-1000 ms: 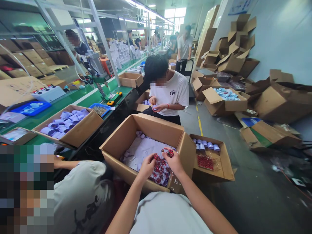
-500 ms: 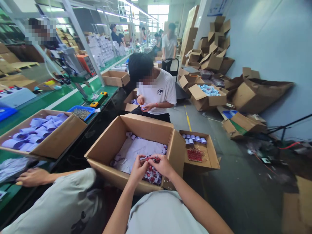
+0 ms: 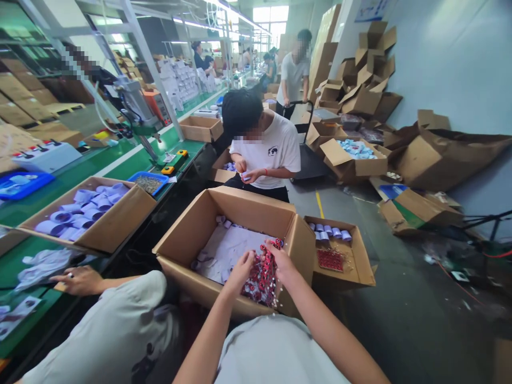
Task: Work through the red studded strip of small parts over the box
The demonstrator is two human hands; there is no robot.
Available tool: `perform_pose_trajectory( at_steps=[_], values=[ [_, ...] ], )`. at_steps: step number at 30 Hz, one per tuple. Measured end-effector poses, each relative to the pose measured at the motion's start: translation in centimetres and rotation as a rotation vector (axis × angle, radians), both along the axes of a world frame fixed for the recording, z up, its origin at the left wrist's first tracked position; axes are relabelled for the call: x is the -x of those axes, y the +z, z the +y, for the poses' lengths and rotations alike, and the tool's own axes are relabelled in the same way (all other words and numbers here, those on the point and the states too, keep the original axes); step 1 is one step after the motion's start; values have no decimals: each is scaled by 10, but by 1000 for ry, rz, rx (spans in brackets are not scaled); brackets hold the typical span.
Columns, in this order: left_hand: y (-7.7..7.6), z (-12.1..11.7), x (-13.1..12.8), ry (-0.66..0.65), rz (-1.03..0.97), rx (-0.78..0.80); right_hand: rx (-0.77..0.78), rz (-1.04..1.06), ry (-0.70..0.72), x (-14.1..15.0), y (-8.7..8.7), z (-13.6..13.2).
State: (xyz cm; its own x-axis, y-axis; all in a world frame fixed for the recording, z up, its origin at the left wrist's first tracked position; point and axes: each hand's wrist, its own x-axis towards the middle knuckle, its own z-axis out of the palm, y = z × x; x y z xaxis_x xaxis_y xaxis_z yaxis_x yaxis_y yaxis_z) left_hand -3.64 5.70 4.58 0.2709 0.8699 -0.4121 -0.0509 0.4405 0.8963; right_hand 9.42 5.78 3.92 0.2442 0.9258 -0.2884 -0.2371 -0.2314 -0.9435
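A bunch of small red parts (image 3: 265, 262) hangs over the open cardboard box (image 3: 234, 302) before me. My right hand (image 3: 282, 262) is closed on its upper right edge. My left hand (image 3: 241, 273) has its fingers curled together at the bunch's left side; what lies between those fingertips is hidden. Below the hands, more red pieces and white bits lie in the box's near right corner. A pale sheet (image 3: 228, 246) covers much of the inside, with a few lilac cylinders (image 3: 224, 221) at the far left corner.
To the right, a shallow carton (image 3: 362, 269) holds lilac cylinders and a red block of parts (image 3: 331, 260). A carton of lilac cylinders (image 3: 116, 226) stands on the green bench at left. A co-worker's hand (image 3: 82, 280) rests there; another co-worker (image 3: 266, 146) sits opposite.
My hands have moved apart, the right one lifting slightly, and the red bunch now shows spread between them. The person with the trolley has come closer. The whole view has shifted a little.
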Motion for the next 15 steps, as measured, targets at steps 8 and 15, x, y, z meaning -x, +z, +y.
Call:
perform_pose_trajectory(
  at_steps=[8,15],
  values=[
    [-11,-23,-6,-123,-263,219,-30,86,-21,5,-4,3],
    [-20,-19,-3,-61,-239,149,-59,68,-18,3,-4,-1]
  ],
)
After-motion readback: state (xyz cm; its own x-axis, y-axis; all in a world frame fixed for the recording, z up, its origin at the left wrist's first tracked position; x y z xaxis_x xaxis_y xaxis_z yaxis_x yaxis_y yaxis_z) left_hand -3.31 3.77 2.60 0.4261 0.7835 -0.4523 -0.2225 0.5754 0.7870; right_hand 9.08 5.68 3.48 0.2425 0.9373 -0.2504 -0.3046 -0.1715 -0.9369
